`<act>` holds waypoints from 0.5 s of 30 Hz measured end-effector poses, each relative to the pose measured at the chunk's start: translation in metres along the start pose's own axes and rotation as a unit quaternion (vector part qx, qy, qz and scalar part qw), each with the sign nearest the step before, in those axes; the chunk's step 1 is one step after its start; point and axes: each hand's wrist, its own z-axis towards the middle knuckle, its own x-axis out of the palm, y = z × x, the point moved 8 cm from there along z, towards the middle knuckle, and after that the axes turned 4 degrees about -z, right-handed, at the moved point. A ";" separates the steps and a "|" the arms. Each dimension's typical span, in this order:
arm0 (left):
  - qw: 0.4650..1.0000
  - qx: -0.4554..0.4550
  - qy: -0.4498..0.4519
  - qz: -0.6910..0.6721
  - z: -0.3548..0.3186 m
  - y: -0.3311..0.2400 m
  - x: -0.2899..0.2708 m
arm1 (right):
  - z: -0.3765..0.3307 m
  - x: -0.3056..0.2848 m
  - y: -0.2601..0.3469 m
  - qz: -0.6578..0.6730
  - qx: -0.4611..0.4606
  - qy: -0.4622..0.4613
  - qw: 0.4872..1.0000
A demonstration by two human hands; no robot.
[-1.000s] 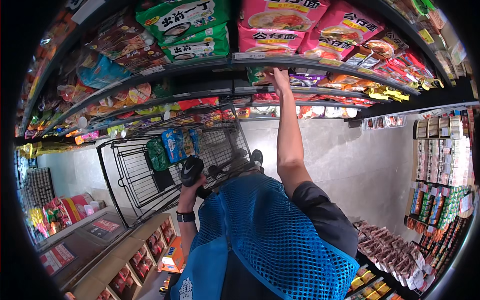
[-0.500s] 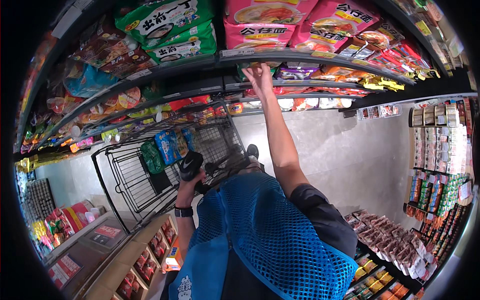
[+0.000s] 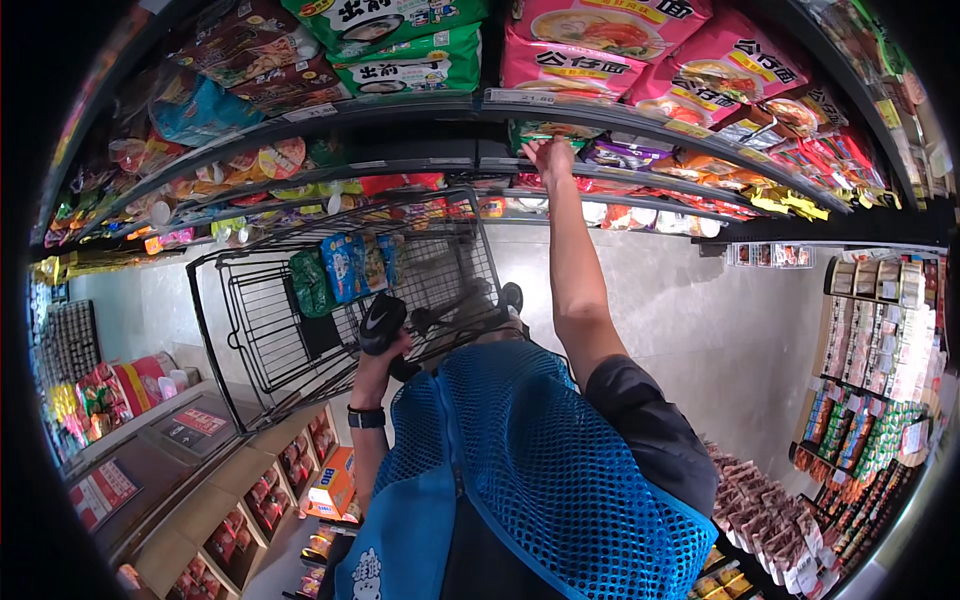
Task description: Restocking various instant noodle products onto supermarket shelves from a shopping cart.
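My right hand is stretched up to a middle shelf, its fingers closed on the lower edge of a green packet that stands there beside purple packets. My left hand, with a black watch on the wrist, grips the near handle of a black wire shopping cart. Inside the cart lie a green packet and blue packets. My black shoe shows just beyond the left hand. A blue mesh vest covers my chest.
Shelves packed with noodle and snack packets curve overhead: large pink bags and green bags on top. More shelving stands at the right and lower left. Grey floor lies beside the cart.
The shelves have drifted nearer and lower in the picture. My right hand stays at the same shelf on the green packet, and my left hand stays on the cart handle.
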 end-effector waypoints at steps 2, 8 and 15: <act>1.000 0.005 -0.002 -0.006 -0.002 0.000 -0.001 | 0.005 -0.009 0.009 -0.064 -0.017 -0.075 0.995; 1.000 0.003 -0.015 -0.018 -0.002 0.003 -0.001 | -0.016 -0.009 0.010 0.011 -0.099 -0.062 0.993; 1.000 0.012 -0.024 -0.005 -0.005 0.005 0.001 | -0.030 -0.003 0.006 0.060 -0.101 -0.073 0.990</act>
